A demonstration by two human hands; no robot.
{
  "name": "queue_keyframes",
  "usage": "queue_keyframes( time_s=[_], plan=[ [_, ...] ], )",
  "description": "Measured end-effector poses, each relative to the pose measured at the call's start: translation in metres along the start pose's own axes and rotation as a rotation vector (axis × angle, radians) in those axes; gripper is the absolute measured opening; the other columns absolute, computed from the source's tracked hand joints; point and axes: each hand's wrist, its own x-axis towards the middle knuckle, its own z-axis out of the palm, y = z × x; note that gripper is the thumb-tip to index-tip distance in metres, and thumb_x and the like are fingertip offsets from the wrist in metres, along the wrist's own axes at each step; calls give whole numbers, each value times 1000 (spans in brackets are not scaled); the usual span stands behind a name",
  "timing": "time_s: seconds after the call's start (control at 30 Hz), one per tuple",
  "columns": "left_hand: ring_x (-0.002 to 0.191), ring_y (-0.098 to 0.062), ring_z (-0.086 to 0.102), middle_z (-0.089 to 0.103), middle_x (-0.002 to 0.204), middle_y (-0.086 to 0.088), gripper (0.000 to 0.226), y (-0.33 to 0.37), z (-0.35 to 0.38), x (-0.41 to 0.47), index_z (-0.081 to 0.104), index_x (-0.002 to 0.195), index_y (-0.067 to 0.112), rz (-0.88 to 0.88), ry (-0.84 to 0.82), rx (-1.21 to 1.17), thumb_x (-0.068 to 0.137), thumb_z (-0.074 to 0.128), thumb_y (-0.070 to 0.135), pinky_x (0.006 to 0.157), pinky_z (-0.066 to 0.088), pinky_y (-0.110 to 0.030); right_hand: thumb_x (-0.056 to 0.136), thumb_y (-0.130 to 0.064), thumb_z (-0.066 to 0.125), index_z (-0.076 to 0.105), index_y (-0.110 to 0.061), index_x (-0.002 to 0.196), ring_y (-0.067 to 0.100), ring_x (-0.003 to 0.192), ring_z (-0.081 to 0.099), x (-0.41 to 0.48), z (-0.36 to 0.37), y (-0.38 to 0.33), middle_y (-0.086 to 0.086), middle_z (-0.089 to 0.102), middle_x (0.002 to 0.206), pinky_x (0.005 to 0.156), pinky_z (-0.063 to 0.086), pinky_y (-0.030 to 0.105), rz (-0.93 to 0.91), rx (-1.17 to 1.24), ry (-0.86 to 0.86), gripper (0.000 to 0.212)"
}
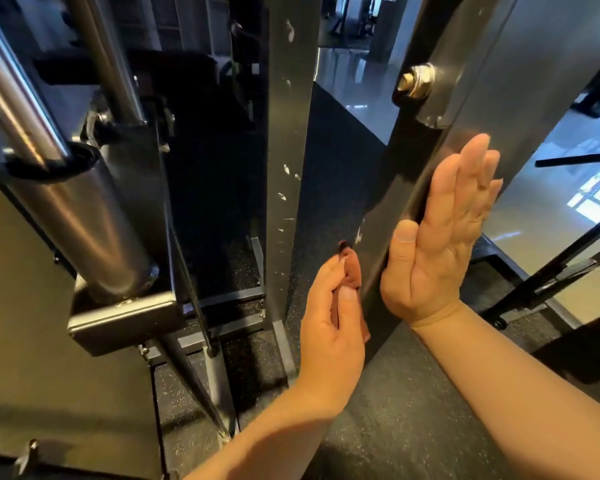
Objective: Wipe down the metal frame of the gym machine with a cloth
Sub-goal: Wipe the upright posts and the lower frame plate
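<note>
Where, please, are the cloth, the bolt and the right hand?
cloth [353, 271]: head view, on its upper reddish fold.
bolt [417, 79]: head view, on its silver washer.
right hand [440, 237]: head view, on the middle of the hand.

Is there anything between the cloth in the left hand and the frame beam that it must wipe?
Nothing visible. The left hand pinches the cloth directly against the dark face of the frame beam. The right hand lies flat on the beam's other side, clear of the cloth.

Glossy dark metal frame [465, 109], chipped paint, soft reddish cloth [352, 275], speckled matt rubber floor [395, 410]
</note>
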Motion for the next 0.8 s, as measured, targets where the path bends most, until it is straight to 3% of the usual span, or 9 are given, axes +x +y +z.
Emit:
queue_keyframes(
  time_s=[0.03, 0.1, 0.17, 0.23, 0.3, 0.43, 0.6, 0.7, 0.8],
  plan=[
    [97, 5, 65, 62, 127, 24, 40, 10, 4, 8, 53, 137, 31, 42, 14, 3, 109, 42, 5, 76, 54, -15, 104, -28, 24, -11, -31, 161, 10, 155, -13, -1, 0, 0, -18, -20, 166, 125, -8, 43, -1, 7, 2, 67],
    [132, -3, 56, 55, 143, 23, 35, 25, 11, 30, 56, 141, 16, 181, 23, -10, 109, 44, 5, 105, 52, -29, 105, -29, 23, -10, -30, 161, 11, 155, -13, -2, 0, 1, -17, -19, 166, 125, -7, 43, -10, 17, 4, 65],
    [142, -9, 48, 51, 148, 23, 35, 26, 17, 47, 54, 142, 12, 269, 37, -4, 109, 44, 11, 117, 44, -37, 106, -30, 22, -10, -29, 161, 12, 156, -13, -1, 0, 3, -16, -19, 167, 125, -7, 43, -20, 14, 1, 64],
    [142, -10, 48, 50, 151, 14, 36, 16, 19, 44, 49, 144, 21, 273, 73, 50, 108, 42, 21, 118, 42, -35, 106, -30, 21, -10, -28, 162, 12, 156, -13, -1, 0, 3, -15, -19, 167, 125, -7, 43, -20, 7, -1, 64],
    [145, -16, 45, 46, 156, 3, 44, -2, 15, 27, 40, 152, 26, 247, 36, 88, 109, 37, 28, 120, 40, -45, 106, -28, 22, -10, -27, 162, 12, 156, -13, -3, 1, 3, -14, -19, 167, 125, -7, 42, -24, 5, 7, 65],
    [150, -18, 39, 40, 158, 13, 47, -5, 14, 18, 30, 157, 34, 256, -44, 103, 112, 31, 22, 122, 35, -53, 106, -28, 22, -11, -26, 162, 13, 156, -13, -4, 0, 5, -13, -20, 167, 126, -7, 43, -17, 9, -19, 65],
    [150, -28, 40, 37, 162, -14, 46, 55, 24, 48, 38, 152, 21, 458, -116, 8, 108, 33, 13, 122, 37, -49, 109, -29, 21, -9, -24, 163, 15, 156, -13, -8, -7, 3, -10, -18, 169, 126, -8, 42, -9, 28, -55, 62],
    [152, -33, 35, 37, 163, -14, 42, 51, 22, 48, 42, 149, 10, 491, -157, 41, 108, 38, 12, 124, 33, -48, 109, -29, 21, -7, -25, 163, 15, 157, -12, -5, -9, 2, -10, -16, 169, 126, -8, 42, 1, 37, -58, 61],
    [155, -28, 31, 32, 166, -11, 44, 17, 15, 32, 42, 151, 15, 442, -146, 77, 112, 38, 33, 126, 29, -50, 109, -27, 24, -4, -25, 164, 15, 157, -10, -4, -11, 1, -11, -13, 170, 127, -7, 43, 1, 69, -56, 61]
  ],
)
